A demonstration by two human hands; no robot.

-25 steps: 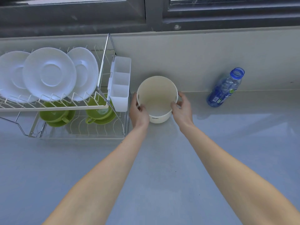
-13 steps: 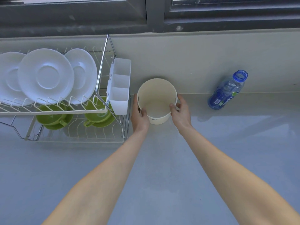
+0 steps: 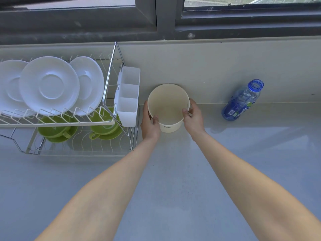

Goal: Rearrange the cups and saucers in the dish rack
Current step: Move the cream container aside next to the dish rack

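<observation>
Grey table (image 3: 243,162) under a window: both hands, left (image 3: 149,123) and right (image 3: 193,117), grip clamped on a cream tub (image 3: 168,105) beside the rack (image 3: 111,80), which holds white saucers (image 3: 49,85) above green cups (image 3: 104,125).

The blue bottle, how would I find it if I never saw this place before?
Start at the dish rack on the left of the grey counter. Go right, past the cream tub that the left hand and right hand grip. The blue bottle stands alone by the wall. It is the only see-through blue thing, and it has no cap.
</observation>
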